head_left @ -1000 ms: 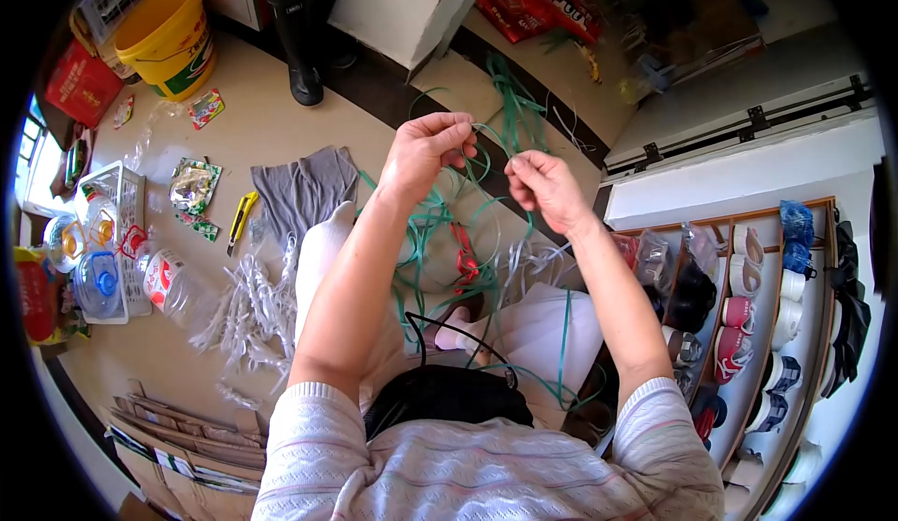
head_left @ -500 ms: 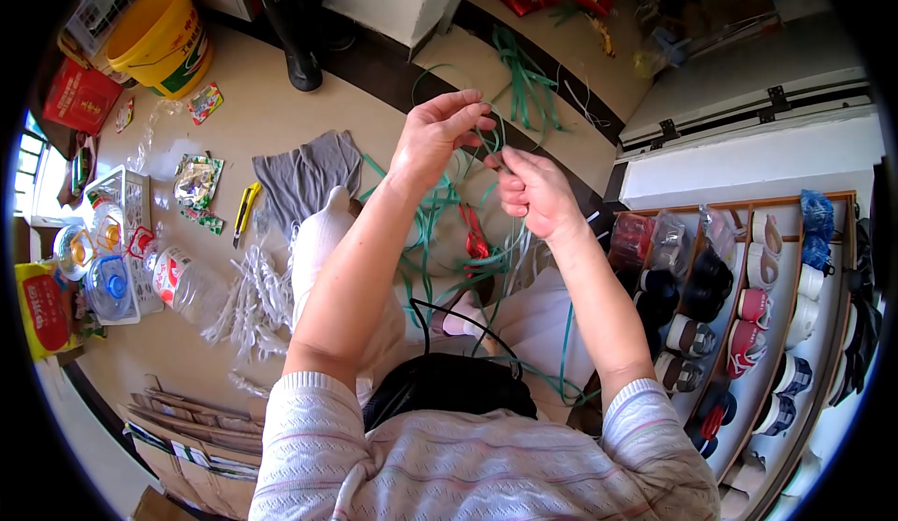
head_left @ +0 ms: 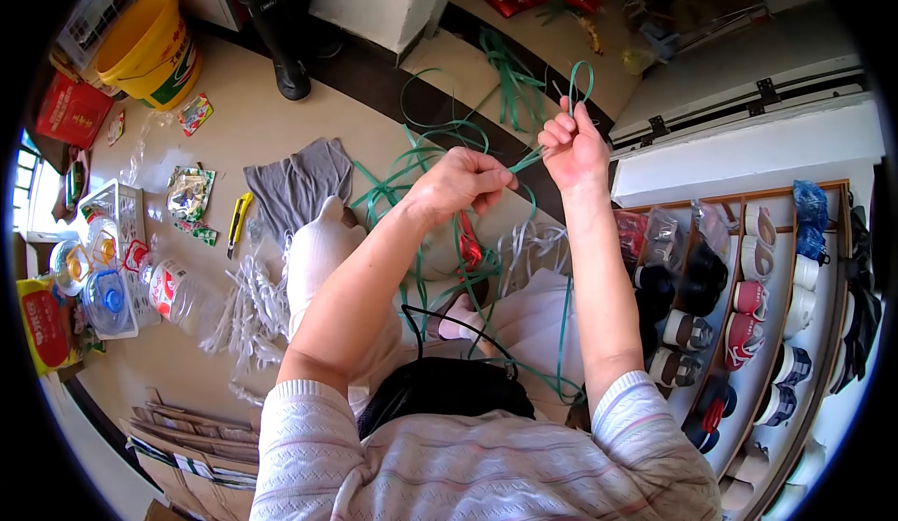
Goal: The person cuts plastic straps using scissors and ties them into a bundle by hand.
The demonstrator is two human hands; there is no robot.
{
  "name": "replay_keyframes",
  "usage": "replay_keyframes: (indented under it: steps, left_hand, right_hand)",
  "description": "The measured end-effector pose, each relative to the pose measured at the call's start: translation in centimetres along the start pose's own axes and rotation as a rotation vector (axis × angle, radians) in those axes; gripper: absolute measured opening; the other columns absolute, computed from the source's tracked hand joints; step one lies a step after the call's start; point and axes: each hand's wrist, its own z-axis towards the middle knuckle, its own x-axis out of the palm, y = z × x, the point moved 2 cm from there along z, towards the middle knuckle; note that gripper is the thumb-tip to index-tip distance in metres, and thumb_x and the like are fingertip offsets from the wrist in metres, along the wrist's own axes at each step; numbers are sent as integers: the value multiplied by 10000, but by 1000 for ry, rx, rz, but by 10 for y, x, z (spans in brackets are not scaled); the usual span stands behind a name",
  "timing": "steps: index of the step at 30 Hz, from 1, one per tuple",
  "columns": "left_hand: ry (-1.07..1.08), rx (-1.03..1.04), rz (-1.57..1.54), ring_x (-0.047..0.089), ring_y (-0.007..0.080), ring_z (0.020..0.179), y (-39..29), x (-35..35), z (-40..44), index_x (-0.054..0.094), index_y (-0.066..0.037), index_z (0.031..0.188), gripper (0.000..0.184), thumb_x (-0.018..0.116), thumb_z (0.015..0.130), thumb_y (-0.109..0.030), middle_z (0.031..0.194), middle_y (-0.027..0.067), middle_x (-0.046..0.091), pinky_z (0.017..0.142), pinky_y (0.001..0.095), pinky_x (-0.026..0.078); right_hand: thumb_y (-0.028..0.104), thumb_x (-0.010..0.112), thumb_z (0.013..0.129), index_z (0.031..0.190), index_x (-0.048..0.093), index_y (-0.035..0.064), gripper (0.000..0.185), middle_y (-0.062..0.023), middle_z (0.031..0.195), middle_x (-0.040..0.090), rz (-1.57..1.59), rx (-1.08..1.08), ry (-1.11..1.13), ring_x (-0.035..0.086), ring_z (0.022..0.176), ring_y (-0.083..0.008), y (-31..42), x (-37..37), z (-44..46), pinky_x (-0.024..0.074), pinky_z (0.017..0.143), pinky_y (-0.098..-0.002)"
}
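Left hand (head_left: 456,184): fingers pinched closed on green strapping (head_left: 528,160). Right hand (head_left: 577,154): fingers curled in, gripping strapping, loop (head_left: 592,76) upright above.

No readable text; blurred lettering on the yellow bucket (head_left: 150,67)

Strap (head_left: 529,158) stretching between left hand (head_left: 462,184) and right hand (head_left: 574,149), cutter (head_left: 239,224) lying left of cloth (head_left: 301,184), shoes (head_left: 745,340) resting on right-side rack (head_left: 783,252)

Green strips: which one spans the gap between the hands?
The strip running from the left hand to the right hand; the green bunch beyond them lies on the floor, unheld.
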Motion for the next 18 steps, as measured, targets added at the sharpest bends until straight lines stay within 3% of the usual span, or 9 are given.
replay_keyframes:
  steps: [2,3,6,8,10,12,14,16,18]
  left_hand:
    - [-14,-6,58,450,79,476,-1,-6,2,634,18,827,232,583,848,-207,556,0,516,488,223,375]
    - [-21,-9,87,442,75,469,-2,-9,2,632,19,812,226,576,847,-197,543,1,509,482,226,365]
    - [-17,3,173,427,68,456,-4,-13,0,620,14,762,220,558,838,-183,513,2,487,475,230,339]
    - [1,-32,180,420,67,450,-7,-12,-3,615,12,743,220,562,831,-183,502,0,475,478,233,337]
    - [29,-48,193,415,67,446,-10,-8,-4,612,10,730,221,566,826,-184,500,-3,468,478,233,335]
    - [58,-41,207,412,68,446,-11,-6,-3,610,8,724,222,571,823,-187,505,-6,467,476,231,333]
    - [135,-36,256,396,64,430,-11,-6,-4,611,2,731,173,560,806,-146,499,-15,459,442,232,308]
    - [207,-41,294,401,63,442,-12,-6,-5,611,1,737,169,563,807,-145,515,-16,467,442,228,310]
    - [265,-53,315,425,66,482,-14,-8,-9,610,6,741,209,579,826,-183,554,-11,490,478,220,340]
  right_hand:
    - [266,416,946,971,527,38,255,15,639,497,-179,-70,-86,471,567,-109,-4,4,-2,397,550,-242]
    - [286,441,936,978,555,43,272,-31,769,608,-346,-54,-23,573,706,-128,0,-6,-2,461,650,-260]
    - [285,478,922,953,577,32,274,-40,817,621,-897,-217,-100,573,741,-120,30,-23,1,457,678,-257]
    - [226,519,905,1042,579,14,260,-59,886,639,-1192,-649,-177,595,815,-140,52,-20,-3,458,764,-253]
    - [207,523,898,1056,576,9,258,-92,941,638,-1323,-927,-111,600,906,-181,56,11,-30,449,816,-267]
    - [165,549,870,1044,581,14,233,-116,1013,617,-1495,-1132,102,574,997,-252,52,38,-51,440,858,-317]
    - [197,605,808,994,602,48,238,-111,1076,585,-1980,-1232,300,458,1144,-309,39,51,-62,341,942,-387]
    - [228,607,806,956,611,70,218,-101,1056,588,-2089,-1261,357,463,1118,-306,33,50,-65,321,928,-394]
    - [224,607,805,936,614,71,201,-92,1031,587,-1938,-1073,587,504,1002,-307,28,47,-64,374,841,-401]
